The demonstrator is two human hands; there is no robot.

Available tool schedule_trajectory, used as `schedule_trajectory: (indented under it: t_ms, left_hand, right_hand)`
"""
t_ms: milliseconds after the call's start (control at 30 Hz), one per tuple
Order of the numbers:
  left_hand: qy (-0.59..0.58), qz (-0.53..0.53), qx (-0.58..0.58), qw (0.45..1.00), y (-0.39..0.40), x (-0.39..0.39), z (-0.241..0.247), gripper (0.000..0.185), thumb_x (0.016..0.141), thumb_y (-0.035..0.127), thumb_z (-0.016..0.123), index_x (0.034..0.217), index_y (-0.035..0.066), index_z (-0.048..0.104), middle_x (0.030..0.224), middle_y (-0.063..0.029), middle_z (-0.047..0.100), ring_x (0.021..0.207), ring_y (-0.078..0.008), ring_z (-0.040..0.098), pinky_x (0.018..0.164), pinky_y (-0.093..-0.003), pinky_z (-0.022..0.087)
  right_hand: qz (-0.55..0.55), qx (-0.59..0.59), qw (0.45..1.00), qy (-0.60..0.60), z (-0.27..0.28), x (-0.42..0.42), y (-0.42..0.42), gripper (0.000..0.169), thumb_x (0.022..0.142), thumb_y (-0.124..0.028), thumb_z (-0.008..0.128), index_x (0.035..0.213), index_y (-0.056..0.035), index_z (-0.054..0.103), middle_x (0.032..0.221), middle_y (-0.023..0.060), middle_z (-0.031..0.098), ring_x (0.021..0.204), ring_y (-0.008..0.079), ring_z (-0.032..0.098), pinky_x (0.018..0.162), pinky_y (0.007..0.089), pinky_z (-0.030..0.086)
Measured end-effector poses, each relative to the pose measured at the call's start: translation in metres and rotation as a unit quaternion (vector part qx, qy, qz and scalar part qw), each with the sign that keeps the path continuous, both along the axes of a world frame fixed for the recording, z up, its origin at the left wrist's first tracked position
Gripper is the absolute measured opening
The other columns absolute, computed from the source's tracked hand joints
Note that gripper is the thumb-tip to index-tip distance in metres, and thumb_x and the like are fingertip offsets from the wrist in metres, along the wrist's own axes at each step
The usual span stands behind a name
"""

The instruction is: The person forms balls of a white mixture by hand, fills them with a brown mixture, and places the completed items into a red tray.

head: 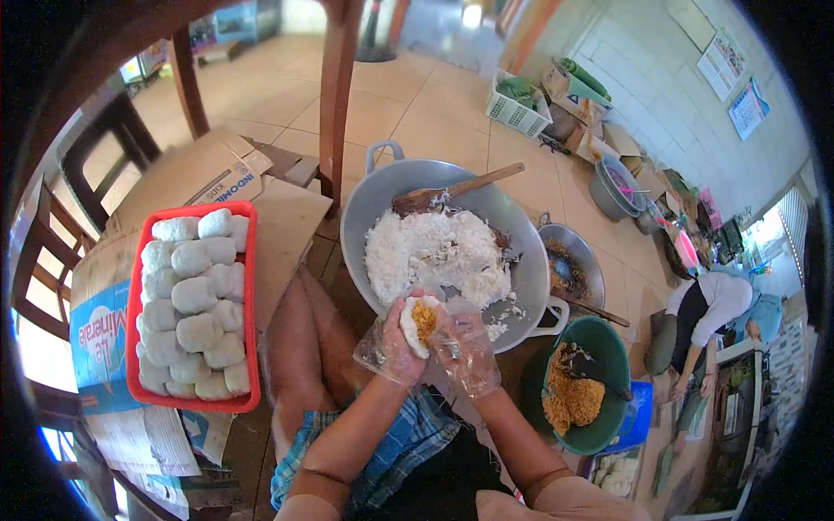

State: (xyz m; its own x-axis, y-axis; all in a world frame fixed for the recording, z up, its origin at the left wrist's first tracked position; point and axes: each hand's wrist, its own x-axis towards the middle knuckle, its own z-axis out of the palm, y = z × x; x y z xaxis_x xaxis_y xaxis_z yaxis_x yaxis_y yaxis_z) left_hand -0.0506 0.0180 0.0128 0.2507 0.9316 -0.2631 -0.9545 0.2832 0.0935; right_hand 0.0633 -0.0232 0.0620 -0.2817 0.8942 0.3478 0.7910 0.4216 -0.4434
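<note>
In a clear plastic glove, my left hand (402,355) cups a flattened piece of white sticky rice (410,329) with an orange-brown crumbly filling (424,319) in its middle. My right hand (470,352), gloved too, presses its fingers at the rice's right edge. Both hands are over the near rim of a large aluminium wok (443,170). White cooked rice (430,251) lies heaped inside it, and a wooden spatula (466,187) rests across the far part. To the right, a green plastic basin (616,352) holds more crumbly filling (576,400) and a dark spoon.
A red tray (253,312) of stacked rice rolls (195,293) sits on cardboard at my left. Behind the basin is a smaller metal pan (589,260). A wooden post (335,98) rises beyond the wok. At far right, a person (707,312) bends forward near a white basket-lined wall.
</note>
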Motion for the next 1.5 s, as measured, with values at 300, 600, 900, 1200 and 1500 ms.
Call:
schedule_trajectory:
  t_ms: [300, 600, 900, 1200, 1500]
  left_hand:
    - [0.246, 0.019, 0.049, 0.968, 0.031, 0.002, -0.017, 0.027, 0.087, 0.029, 0.054, 0.099, 0.005, 0.057, 0.091, -0.0060, 0.058, 0.084, -0.0157, 0.055, 0.077, -0.0296, 0.045]
    - [-0.090, 0.051, -0.030, 0.994, 0.038, -0.008, 0.011, 0.034, 0.088, 0.028, 0.048, 0.111, 0.004, 0.056, 0.104, -0.0126, 0.060, 0.099, -0.0250, 0.058, 0.090, -0.0358, 0.045]
    - [0.144, 0.069, -0.112, 0.981, 0.033, 0.002, -0.015, 0.029, 0.088, 0.034, 0.048, 0.095, 0.007, 0.055, 0.082, -0.0040, 0.056, 0.078, -0.0169, 0.056, 0.070, -0.0313, 0.048]
    - [0.333, 0.125, -0.002, 0.935, 0.021, 0.010, -0.006, 0.030, 0.091, 0.035, 0.047, 0.093, 0.007, 0.056, 0.087, -0.0054, 0.055, 0.082, -0.0173, 0.054, 0.074, -0.0289, 0.045]
    - [0.376, 0.015, 0.009, 0.926, 0.033, 0.027, -0.054, 0.036, 0.096, 0.036, 0.039, 0.102, 0.006, 0.058, 0.093, -0.0082, 0.060, 0.083, -0.0182, 0.058, 0.072, -0.0307, 0.047]
  right_hand:
    - [0.141, 0.035, 0.988, 0.043, -0.018, -0.009, 0.049, 0.035, 0.080, -0.008, 0.052, 0.114, -0.0021, 0.055, 0.114, 0.0175, 0.056, 0.106, 0.0346, 0.052, 0.091, 0.0397, 0.043]
    - [-0.050, -0.163, 0.887, 0.429, -0.039, 0.010, 0.026, 0.059, 0.082, -0.030, 0.066, 0.127, -0.0015, 0.042, 0.118, 0.0166, 0.051, 0.105, 0.0232, 0.052, 0.089, 0.0372, 0.044]
    - [-0.047, -0.054, 0.971, 0.227, -0.038, -0.021, 0.028, 0.052, 0.078, -0.025, 0.070, 0.121, -0.0002, 0.052, 0.110, 0.0126, 0.056, 0.098, 0.0230, 0.056, 0.083, 0.0322, 0.045]
    - [-0.044, -0.061, 0.960, 0.270, -0.013, -0.020, 0.042, 0.031, 0.080, -0.019, 0.068, 0.104, 0.0000, 0.060, 0.101, 0.0140, 0.060, 0.092, 0.0258, 0.059, 0.080, 0.0331, 0.046]
    - [-0.135, -0.260, 0.911, 0.292, -0.007, -0.002, 0.060, 0.039, 0.081, -0.028, 0.067, 0.110, -0.0023, 0.058, 0.105, 0.0127, 0.059, 0.097, 0.0224, 0.056, 0.083, 0.0344, 0.044]
